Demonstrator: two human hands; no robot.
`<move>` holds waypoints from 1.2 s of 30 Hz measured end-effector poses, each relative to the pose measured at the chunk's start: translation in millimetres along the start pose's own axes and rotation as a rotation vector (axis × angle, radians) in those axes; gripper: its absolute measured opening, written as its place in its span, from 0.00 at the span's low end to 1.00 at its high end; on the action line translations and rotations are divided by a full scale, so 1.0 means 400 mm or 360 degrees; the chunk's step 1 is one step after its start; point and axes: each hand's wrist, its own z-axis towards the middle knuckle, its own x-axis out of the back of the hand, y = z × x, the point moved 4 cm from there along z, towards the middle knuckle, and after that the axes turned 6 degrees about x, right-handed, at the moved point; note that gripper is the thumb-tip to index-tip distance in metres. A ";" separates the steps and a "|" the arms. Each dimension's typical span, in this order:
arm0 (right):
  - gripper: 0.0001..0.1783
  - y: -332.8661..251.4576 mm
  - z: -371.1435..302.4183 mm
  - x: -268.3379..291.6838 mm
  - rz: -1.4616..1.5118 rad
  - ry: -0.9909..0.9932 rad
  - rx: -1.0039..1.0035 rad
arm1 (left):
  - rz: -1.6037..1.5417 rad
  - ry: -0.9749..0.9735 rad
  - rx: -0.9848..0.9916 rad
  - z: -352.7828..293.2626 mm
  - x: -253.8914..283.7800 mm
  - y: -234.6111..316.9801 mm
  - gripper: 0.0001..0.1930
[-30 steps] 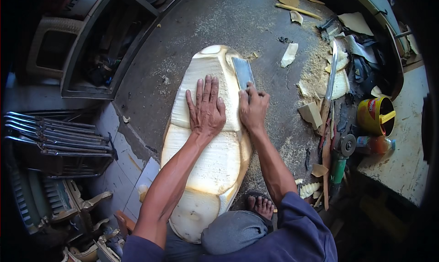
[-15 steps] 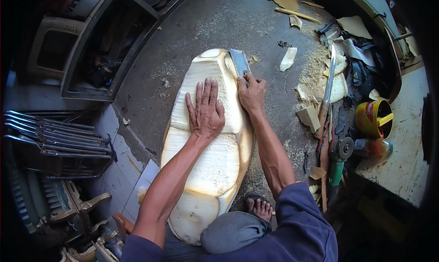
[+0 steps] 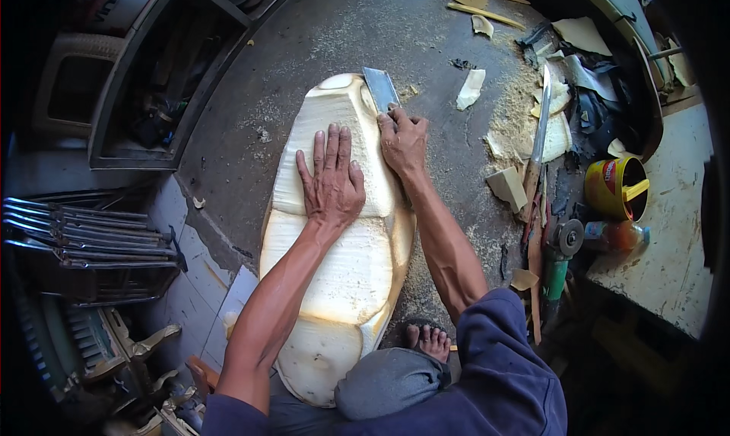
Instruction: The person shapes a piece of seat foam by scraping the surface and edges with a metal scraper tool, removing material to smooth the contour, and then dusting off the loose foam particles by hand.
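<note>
A long cream-coloured foam seat pad [image 3: 327, 265] lies lengthwise before me, its surface ridged and its edges browned. My left hand [image 3: 332, 179] rests flat on its upper part, fingers stretched out and nothing held. At the far right edge of the foam, my right hand [image 3: 403, 141] grips a flat grey rectangular tool [image 3: 380, 90]. The tool's long side lies along the foam's edge; whether it is a blade or a sanding block I cannot make out. My knee [image 3: 391, 383] is against the near end of the pad.
Foam dust and scraps [image 3: 471, 88] litter the dark floor. On the right are a long knife [image 3: 543, 124], an angle grinder [image 3: 563, 257], a yellow can [image 3: 617, 190] and a bottle [image 3: 614, 237]. Metal frames [image 3: 91, 234] and an open dark cabinet [image 3: 169, 78] stand left.
The whole view has shifted slightly, so everything sits a little further left and up. My left hand stays flat on the foam; my right keeps its hold on the tool at the edge.
</note>
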 end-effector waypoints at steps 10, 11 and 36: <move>0.27 -0.013 -0.139 0.035 0.0066 -0.0051 0.0224 | 0.0047 0.0065 0.0000 0.007 0.029 -0.019 0.34; 0.26 0.054 -0.027 0.033 -0.0024 0.0004 0.0064 | -0.0054 0.0056 -0.0013 0.009 0.009 0.018 0.34; 0.21 -0.022 -0.182 0.027 0.0198 0.0003 0.0383 | 0.0001 0.0101 0.0029 0.013 0.042 -0.030 0.34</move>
